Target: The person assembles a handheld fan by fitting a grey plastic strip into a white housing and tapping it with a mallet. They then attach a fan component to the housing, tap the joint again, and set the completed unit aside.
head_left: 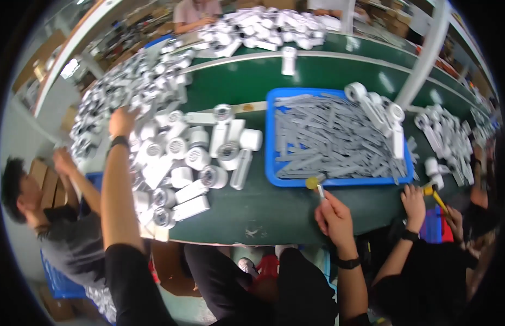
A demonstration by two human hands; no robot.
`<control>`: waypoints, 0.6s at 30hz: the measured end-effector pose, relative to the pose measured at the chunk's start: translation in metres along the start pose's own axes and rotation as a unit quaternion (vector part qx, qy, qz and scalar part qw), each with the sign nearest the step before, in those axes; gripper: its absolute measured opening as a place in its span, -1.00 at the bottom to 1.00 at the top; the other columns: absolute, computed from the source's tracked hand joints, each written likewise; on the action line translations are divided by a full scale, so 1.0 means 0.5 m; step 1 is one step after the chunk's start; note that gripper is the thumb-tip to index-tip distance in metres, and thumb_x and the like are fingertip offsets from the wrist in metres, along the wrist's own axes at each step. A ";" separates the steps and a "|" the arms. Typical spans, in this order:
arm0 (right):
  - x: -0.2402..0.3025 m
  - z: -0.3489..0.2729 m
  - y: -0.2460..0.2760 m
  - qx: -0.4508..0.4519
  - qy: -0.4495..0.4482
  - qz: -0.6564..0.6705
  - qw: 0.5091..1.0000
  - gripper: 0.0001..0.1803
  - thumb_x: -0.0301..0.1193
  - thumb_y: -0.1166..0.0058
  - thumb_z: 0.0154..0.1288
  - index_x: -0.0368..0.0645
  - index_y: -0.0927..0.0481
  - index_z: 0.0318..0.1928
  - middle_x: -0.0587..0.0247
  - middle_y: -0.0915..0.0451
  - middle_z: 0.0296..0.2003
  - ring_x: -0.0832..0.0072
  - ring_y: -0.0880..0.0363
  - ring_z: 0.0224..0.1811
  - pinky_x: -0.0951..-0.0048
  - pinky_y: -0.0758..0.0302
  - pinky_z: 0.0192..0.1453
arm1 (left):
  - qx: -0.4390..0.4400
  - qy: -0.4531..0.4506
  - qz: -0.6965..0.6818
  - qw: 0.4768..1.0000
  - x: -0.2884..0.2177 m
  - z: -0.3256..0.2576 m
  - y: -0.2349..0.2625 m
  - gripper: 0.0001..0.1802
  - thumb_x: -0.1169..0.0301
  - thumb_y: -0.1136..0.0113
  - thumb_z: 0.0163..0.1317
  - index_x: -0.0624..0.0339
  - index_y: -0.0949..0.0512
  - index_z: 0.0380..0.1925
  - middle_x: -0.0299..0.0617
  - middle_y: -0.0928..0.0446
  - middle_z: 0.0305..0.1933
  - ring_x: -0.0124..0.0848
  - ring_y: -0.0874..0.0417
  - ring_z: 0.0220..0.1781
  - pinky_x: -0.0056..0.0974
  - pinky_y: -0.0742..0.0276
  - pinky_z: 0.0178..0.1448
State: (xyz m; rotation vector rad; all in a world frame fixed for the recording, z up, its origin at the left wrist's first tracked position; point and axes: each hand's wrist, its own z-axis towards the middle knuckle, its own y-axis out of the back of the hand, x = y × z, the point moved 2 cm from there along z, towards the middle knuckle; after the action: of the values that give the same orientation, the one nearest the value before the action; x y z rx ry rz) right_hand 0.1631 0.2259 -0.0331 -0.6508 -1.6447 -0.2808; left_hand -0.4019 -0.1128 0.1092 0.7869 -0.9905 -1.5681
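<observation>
My left hand (122, 121) is stretched out over the far left heap of white plastic parts (108, 95). Its fingers point into the heap and are too blurred to show a grip. In front of me, my right hand (335, 216) is closed round a small tool with a round yellow head (313, 182), held by its thin, pale shaft. The yellow head is at the near edge of a blue tray (270, 146) full of flat grey strips (334, 138). Between my hands lies a pile of white parts with round, grilled heads and flat handles (197, 157).
Two white parts (395, 122) rest on the tray's right side. A single part (288, 61) lies on the green bench (252, 220) beyond it. A person (73, 239) reaches in at left; another's hand (414, 205) is at right, near a yellow-handled tool (438, 199). A pale post (423, 60) rises behind the tray.
</observation>
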 end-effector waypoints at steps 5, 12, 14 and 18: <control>-0.004 0.019 -0.020 0.032 -0.010 0.037 0.999 -0.57 -0.31 0.10 0.69 -0.16 -0.47 0.42 0.42 -0.50 -0.49 0.75 -0.29 -0.66 0.66 -0.19 -0.62 | -0.026 -0.053 -0.179 0.982 -0.040 -0.040 0.061 -0.40 -0.15 -0.05 0.50 0.18 -0.76 -0.06 0.01 -0.75 -0.33 -0.08 -0.80 -0.16 -0.07 -0.62 -0.02; 0.001 0.020 0.024 0.016 -0.020 0.097 0.995 -0.84 -0.37 -0.06 0.60 -0.19 -0.51 0.01 0.46 -0.36 -0.63 0.74 -0.17 -0.77 0.60 -0.08 -0.71 | 0.284 -0.241 -0.470 0.800 -0.579 -0.426 0.208 -0.55 0.08 -0.08 0.60 0.21 -0.77 -0.08 -0.36 -0.57 -0.50 -0.60 -0.44 -0.51 -0.39 -0.40 -0.31; 0.007 0.016 0.039 -0.011 -0.015 0.147 0.989 -0.85 -0.35 -0.06 0.61 -0.18 -0.48 -0.06 0.41 -0.38 -0.62 0.71 -0.17 -0.79 0.58 -0.07 -0.73 | 0.308 -0.282 -0.449 0.790 -0.712 -0.483 0.249 -0.69 0.18 -0.22 0.52 0.18 -0.78 -0.09 -0.22 -0.62 -0.45 -0.50 -0.58 -0.42 -0.26 -0.49 -0.30; -0.005 0.005 0.030 -0.077 0.034 0.170 0.982 -0.84 -0.34 -0.04 0.62 -0.15 -0.42 -0.07 0.36 -0.40 -0.63 0.66 -0.20 -0.80 0.56 -0.09 -0.74 | 0.056 -0.531 -0.270 0.801 -0.945 -0.476 0.193 -0.61 0.47 -0.23 0.26 0.04 -0.71 0.10 -0.02 -0.60 0.30 -0.06 -0.79 -0.07 -0.03 -0.70 0.00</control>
State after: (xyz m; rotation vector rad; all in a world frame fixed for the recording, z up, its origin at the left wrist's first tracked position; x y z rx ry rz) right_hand 0.1693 0.2388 -0.0386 -1.0136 -1.4267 -0.1797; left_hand -0.0516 0.2945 0.0877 0.1769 -1.7601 -2.5701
